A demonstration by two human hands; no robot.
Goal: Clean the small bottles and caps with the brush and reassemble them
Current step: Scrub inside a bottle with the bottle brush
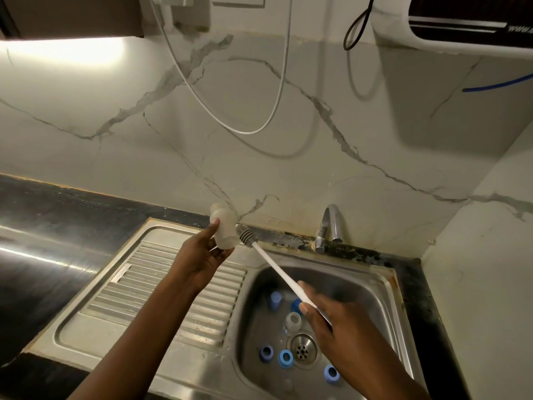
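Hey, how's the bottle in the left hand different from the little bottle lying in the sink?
The held bottle is raised above the drainboard, gripped by the left hand; the sink bottle lies on the basin floor beside the drain, untouched. The brush head touches the held bottle, not the sink bottle. The held bottle looks bigger in frame. Both are pale, translucent plastic.

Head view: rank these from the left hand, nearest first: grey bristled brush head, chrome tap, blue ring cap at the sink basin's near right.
1. Grey bristled brush head, right beside the frosted white plastic bottle that the left hand holds.
2. Chrome tap, behind the basin, to the right.
3. Blue ring cap, basin floor, near right.
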